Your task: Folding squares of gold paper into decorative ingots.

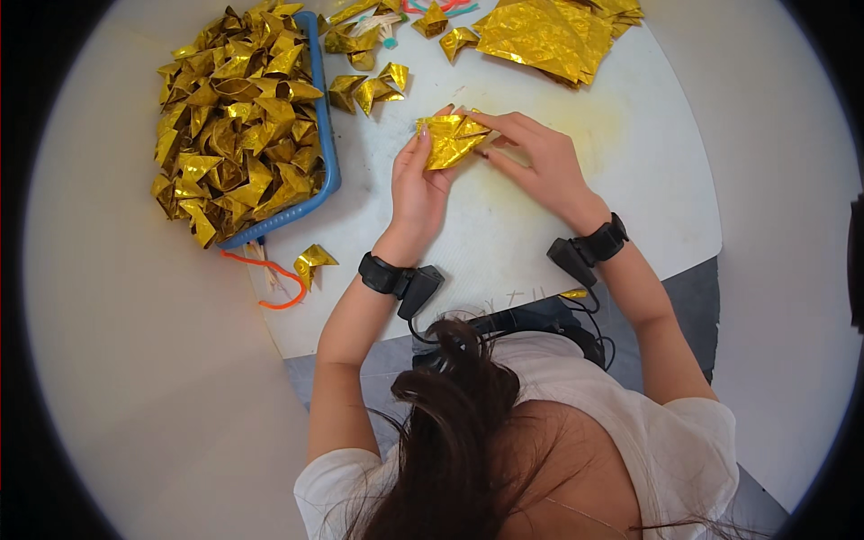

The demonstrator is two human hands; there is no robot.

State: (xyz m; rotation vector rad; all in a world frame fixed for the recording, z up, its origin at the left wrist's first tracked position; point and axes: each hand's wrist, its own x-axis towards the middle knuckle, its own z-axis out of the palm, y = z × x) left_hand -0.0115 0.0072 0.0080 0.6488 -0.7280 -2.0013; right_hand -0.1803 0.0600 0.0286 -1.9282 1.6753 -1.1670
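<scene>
A partly folded sheet of gold foil paper [450, 144] is held between both hands above the white table. My left hand [421, 180] grips its left side, thumb on top. The fingers of my right hand [542, 162] pinch its upper right edge. To the left, a blue plastic basket [331, 171] is heaped with folded gold paper pieces [238, 126]. Several more folded pieces [369, 90] lie beyond my left hand. Flat gold foil sheets [540, 40] are stacked at the far right of the table.
The white table [648, 180] has a curved right edge. Near the basket's front corner lie an orange cord [288, 304] and one folded gold piece [313, 263]. At the back is a bundle of pale sticks [378, 22]. Black wrist straps with cables sit on both my wrists.
</scene>
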